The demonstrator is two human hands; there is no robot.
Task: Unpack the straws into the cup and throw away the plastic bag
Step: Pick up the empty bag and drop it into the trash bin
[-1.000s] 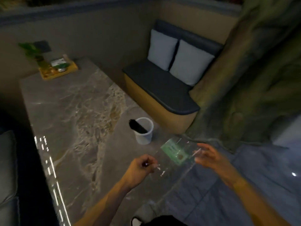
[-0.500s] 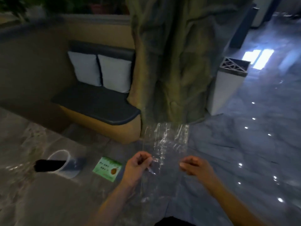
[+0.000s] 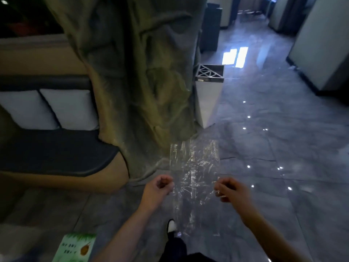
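A clear, crinkled plastic bag (image 3: 194, 167) is stretched between my two hands in front of me, above the floor. My left hand (image 3: 158, 188) pinches its left edge and my right hand (image 3: 229, 189) pinches its right edge. The bag looks empty. A white bin (image 3: 205, 99) with a metal lattice top stands ahead on the floor, beside the tree-like pillar. The cup and the straws are out of view.
A green label card (image 3: 75, 248) lies at the bottom left on the table corner. A rough tree-shaped pillar (image 3: 132, 72) rises ahead, left of the bin. A dark bench with white cushions (image 3: 69, 108) is at left. Glossy tiled floor (image 3: 273, 148) spreads right. My shoe (image 3: 171, 225) shows below.
The view has swung right, away from the table and cup, toward the bin. The green card has dropped from the bag onto the table. Both hands now hold the bag wider apart.
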